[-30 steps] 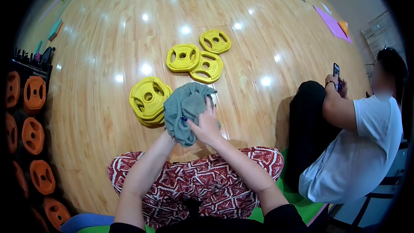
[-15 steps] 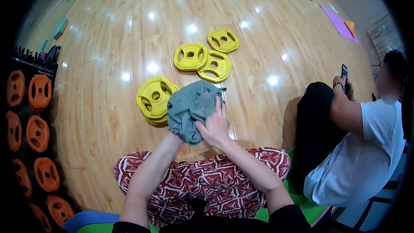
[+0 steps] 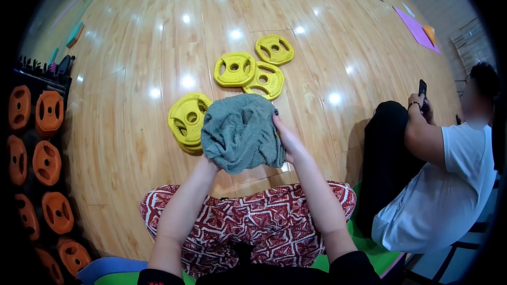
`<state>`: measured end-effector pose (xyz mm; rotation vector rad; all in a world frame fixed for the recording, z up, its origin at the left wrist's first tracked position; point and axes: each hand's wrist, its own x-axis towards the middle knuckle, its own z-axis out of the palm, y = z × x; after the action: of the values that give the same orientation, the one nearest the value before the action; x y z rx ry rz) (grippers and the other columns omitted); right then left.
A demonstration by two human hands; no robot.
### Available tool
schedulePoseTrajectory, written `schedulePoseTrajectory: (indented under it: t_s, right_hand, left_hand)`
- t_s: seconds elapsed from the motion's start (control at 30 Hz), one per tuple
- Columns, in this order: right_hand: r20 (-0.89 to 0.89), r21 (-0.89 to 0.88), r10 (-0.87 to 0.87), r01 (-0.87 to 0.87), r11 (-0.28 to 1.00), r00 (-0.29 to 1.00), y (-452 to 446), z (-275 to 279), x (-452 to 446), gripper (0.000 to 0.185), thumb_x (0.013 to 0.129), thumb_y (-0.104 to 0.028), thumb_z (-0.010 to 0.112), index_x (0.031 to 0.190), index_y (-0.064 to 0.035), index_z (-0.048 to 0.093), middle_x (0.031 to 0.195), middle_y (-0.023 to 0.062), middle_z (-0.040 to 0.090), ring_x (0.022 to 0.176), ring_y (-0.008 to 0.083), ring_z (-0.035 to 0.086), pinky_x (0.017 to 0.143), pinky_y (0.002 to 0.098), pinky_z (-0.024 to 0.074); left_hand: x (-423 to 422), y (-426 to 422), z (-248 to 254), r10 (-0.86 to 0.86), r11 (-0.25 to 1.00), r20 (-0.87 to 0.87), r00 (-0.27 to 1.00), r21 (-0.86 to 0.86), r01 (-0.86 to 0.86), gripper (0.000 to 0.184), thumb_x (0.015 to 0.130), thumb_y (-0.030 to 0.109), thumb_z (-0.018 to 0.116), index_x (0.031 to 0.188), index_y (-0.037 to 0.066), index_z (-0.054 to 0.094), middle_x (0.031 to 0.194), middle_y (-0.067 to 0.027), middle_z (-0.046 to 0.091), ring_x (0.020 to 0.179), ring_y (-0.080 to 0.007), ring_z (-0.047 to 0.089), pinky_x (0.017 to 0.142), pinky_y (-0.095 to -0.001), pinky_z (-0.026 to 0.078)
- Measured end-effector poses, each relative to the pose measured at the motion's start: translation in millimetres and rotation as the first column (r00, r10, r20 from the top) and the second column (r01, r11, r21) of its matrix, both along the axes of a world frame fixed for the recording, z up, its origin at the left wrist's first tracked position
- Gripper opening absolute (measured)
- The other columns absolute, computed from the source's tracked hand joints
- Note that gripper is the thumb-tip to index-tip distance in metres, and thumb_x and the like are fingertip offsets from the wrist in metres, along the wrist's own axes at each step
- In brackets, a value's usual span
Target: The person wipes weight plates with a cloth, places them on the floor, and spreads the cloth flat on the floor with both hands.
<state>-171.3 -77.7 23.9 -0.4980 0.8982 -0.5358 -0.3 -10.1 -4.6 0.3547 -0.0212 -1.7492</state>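
A grey-green cloth [image 3: 243, 133] is held up in front of my lap, spread in folds over whatever lies beneath it. My right hand [image 3: 290, 140] grips its right edge, thumb on top and the other fingers mostly underneath. At the lower left of the cloth, my left hand [image 3: 212, 163] supports it from below, its fingers hidden. Close by on the left, partly covered by the cloth, sit stacked yellow weight plates [image 3: 182, 119]. Beyond the cloth, a yellow plate [image 3: 234, 69] overlaps another yellow plate [image 3: 270, 82], and a third yellow plate [image 3: 274, 49] rests farther back.
Orange weight plates [image 3: 46, 163] stand in a rack along the left. To the right a person in a white shirt [image 3: 438, 190] sits holding a phone [image 3: 422, 87]. A purple mat [image 3: 415, 29] lies on the wooden floor [image 3: 142, 74] at the far right.
My right hand has moved from the top of the cloth to its right edge. The cloth now lies more spread out, with its upper fold turned down.
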Motion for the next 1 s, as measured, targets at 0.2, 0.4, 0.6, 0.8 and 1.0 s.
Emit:
schedulePoseTrajectory:
  t_s: [0.2, 0.4, 0.6, 0.8, 1.0]
  right_hand:
    - [-0.208, -0.238, -0.212, 0.161, 0.958, 0.955, -1.8, -43.9, -2.2, 0.045, 0.084, -0.035, 0.054, 0.102, 0.0069, 0.054, 0.091, 0.0099, 0.060, 0.079, 0.0134, 0.056, 0.070, 0.0260, 0.0454]
    - [-0.364, -0.518, -0.377, 0.151, 0.842, 0.852, 1.4, -30.9, -5.6, 0.033, 0.081, -0.023, 0.059, 0.096, 0.0064, 0.055, 0.085, 0.0088, 0.061, 0.073, 0.0123, 0.057, 0.065, 0.0250, 0.0463]
    - [-0.307, -0.648, -0.182, -0.065, 0.759, 0.934, 14.6, -15.7, 0.9, 0.032, 0.075, -0.012, 0.061, 0.100, 0.0046, 0.051, 0.088, 0.0076, 0.058, 0.078, 0.0112, 0.054, 0.071, 0.0253, 0.0443]
    - [-0.255, -0.729, -0.074, -0.142, 0.670, 0.964, 22.9, 7.2, -2.3, 0.043, 0.074, -0.011, 0.062, 0.110, 0.0035, 0.042, 0.101, 0.0091, 0.053, 0.090, 0.0127, 0.050, 0.080, 0.0273, 0.0407]
    - [-0.220, -0.627, -0.068, -0.088, 0.774, 0.973, 15.0, 10.6, -8.8, 0.059, 0.075, -0.016, 0.059, 0.124, -0.0012, 0.029, 0.118, 0.0112, 0.043, 0.109, 0.0172, 0.041, 0.093, 0.0299, 0.0321]
  left_hand:
    - [-4.2, -7.1, 21.6, -0.095, 0.958, 0.242, 0.966, 0.287, 0.022, 0.053, 0.088, 0.046, 0.030, 0.122, 0.006, 0.040, 0.119, -0.0108, 0.047, 0.108, -0.0218, 0.047, 0.092, -0.0375, 0.039]
    - [-29.1, -2.8, -33.7, -0.103, 0.962, 0.437, 0.893, 0.271, -0.022, 0.046, 0.083, 0.035, 0.052, 0.118, 0.005, 0.043, 0.117, -0.0084, 0.048, 0.107, -0.0196, 0.046, 0.091, -0.0341, 0.038]
    - [-21.9, -6.4, -26.9, -0.058, 0.940, 0.730, 0.681, 0.269, -0.209, 0.042, 0.081, 0.026, 0.059, 0.113, 0.002, 0.046, 0.107, -0.0069, 0.055, 0.094, -0.0149, 0.053, 0.083, -0.0287, 0.042]
    - [-9.0, -8.8, -39.8, -0.001, 0.942, 0.446, 0.895, 0.300, -0.148, 0.041, 0.087, 0.033, 0.046, 0.113, 0.002, 0.047, 0.106, -0.0107, 0.056, 0.095, -0.0192, 0.055, 0.082, -0.0309, 0.045]
    - [-0.5, -10.3, -44.3, 0.023, 0.924, 0.437, 0.899, 0.334, -0.186, 0.041, 0.089, 0.033, 0.037, 0.113, 0.002, 0.047, 0.108, -0.0108, 0.055, 0.097, -0.0200, 0.055, 0.085, -0.0334, 0.043]
